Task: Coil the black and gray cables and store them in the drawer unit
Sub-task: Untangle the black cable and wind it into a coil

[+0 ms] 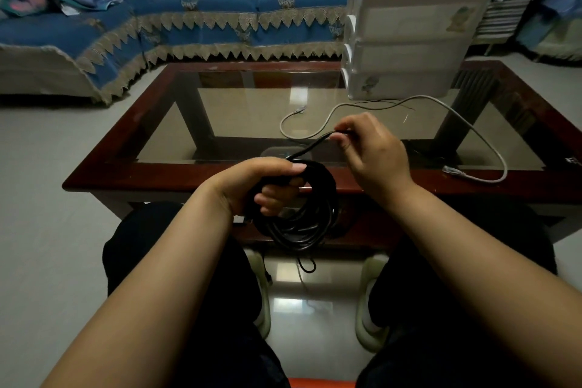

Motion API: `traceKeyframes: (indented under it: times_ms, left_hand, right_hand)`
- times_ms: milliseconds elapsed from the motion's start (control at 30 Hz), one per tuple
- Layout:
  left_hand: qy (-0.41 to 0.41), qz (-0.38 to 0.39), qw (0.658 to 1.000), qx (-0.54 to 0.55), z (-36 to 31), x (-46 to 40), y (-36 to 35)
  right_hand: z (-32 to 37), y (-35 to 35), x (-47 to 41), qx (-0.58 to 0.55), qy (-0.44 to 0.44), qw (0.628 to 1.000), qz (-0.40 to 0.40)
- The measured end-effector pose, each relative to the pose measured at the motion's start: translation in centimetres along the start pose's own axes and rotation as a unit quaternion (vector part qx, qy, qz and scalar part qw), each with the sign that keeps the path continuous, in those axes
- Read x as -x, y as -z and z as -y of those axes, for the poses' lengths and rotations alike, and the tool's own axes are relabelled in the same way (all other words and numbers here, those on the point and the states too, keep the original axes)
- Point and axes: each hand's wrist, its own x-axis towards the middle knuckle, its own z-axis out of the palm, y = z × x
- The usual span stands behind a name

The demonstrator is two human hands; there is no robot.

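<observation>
Black cable [299, 217] mostly coiled already: several loops bunched together and gripped by the left hand [267, 183], fingers closed through the bundle, thumb pressed on top. Held above the lap, just short of the near edge of the counter [132, 148]. One free length ran up and to the right from the coil to the right hand [371, 148], pinched there between thumb and fingertips, so both hands closed on the same cable. Judged as the last turn or two of winding, with only that short tail left to lay onto the bundle. A small stray loop hung below the coil toward the floor; whether part of the same cable, could not be told.

Gray cable [441, 123] untouched as yet: sprawled loose across the glass beyond and to the right of the right hand, one plug end lying just past the fingertips, the other plug end off to the right of that hand near the counter's front rail. No coiling begun on it.

Drawer unit [419, 25] stood at the far right of the counter, well beyond the right hand, top tray open to view with dividers and a small bundle of pale wire in one compartment. Lower drawers appeared closed. Nothing from this task stored there yet, as far as could be seen.

Roughly a third done by this reckoning: black coil nearly finished, gray coil and both stowings remaining.
</observation>
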Motion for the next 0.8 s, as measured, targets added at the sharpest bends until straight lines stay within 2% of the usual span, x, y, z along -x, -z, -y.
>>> traceKeyframes:
  times_ms: [33, 100, 200, 267, 333, 433, 567, 700, 800]
  left_hand:
    - [-0.005, -0.017, 1.000, 0.004, 0.1, 0.0, 0.1]
    - [-0.009, -0.050, 0.999, 0.012, 0.4, -0.2, 0.3]
    - [-0.008, -0.082, 0.997, 0.010, 1.0, -0.4, 0.2]
    - [-0.004, -0.101, 0.995, -0.014, 1.3, -0.4, 0.0]
    - [-0.009, -0.114, 0.992, -0.045, 1.3, -0.5, -0.1]
    - [-0.021, -0.113, 0.991, -0.067, 1.0, -0.3, 0.0]
    - [-0.039, -0.075, 0.996, -0.004, 1.2, -0.2, 0.1]
    - [-0.082, -0.045, 0.993, 0.068, 1.2, -0.5, 0.1]
    - [-0.106, -0.043, 0.991, 0.072, 1.1, -0.6, -0.1]
  right_hand:
    - [0.0, 0.3, -0.3, -0.001, -0.032, 0.999, 0.027]
    - [0.0, 0.5, -0.8, 0.020, -0.089, 0.987, 0.131]
    - [-0.1, 0.9, -1.6, 0.009, -0.155, 0.939, 0.306]
    - [-0.3, 1.3, -1.9, -0.027, -0.179, 0.910, 0.374]
    - [-0.4, 1.8, -2.1, -0.043, -0.181, 0.905, 0.384]
    - [-0.2, 2.8, -2.4, -0.063, -0.170, 0.916, 0.359]
    - [0.0, 4.2, -2.8, -0.092, -0.158, 0.914, 0.363]
    - [0.0, 3.6, -2.3, -0.093, -0.140, 0.937, 0.307]
    - [0.0, 3.0, -1.3, -0.096, -0.117, 0.949, 0.276]
